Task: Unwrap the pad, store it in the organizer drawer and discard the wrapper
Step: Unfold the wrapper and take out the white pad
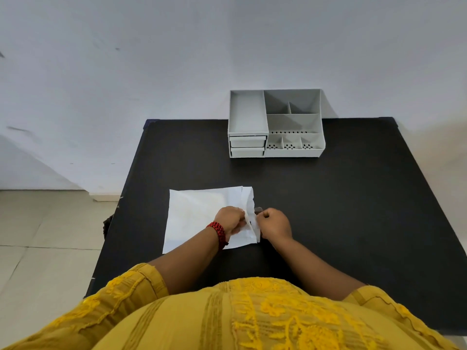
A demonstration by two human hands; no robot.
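Observation:
A flat white wrapped pad (199, 213) lies on the black table (353, 198) in front of me. Its right edge is lifted into a loose flap (249, 200). My left hand (231, 221), with a red braided band at the wrist, pinches the wrapper at that edge. My right hand (274, 223) pinches the same flap from the right side, fingers closed on it. A grey organizer (275, 123) stands at the far edge of the table, with two shut drawers (247, 146) at its left front and open compartments on top.
A white wall rises behind the table. Tiled floor lies to the left beyond the table's left edge. The table's right half between the pad and the organizer is bare black surface. My yellow garment fills the bottom of the view.

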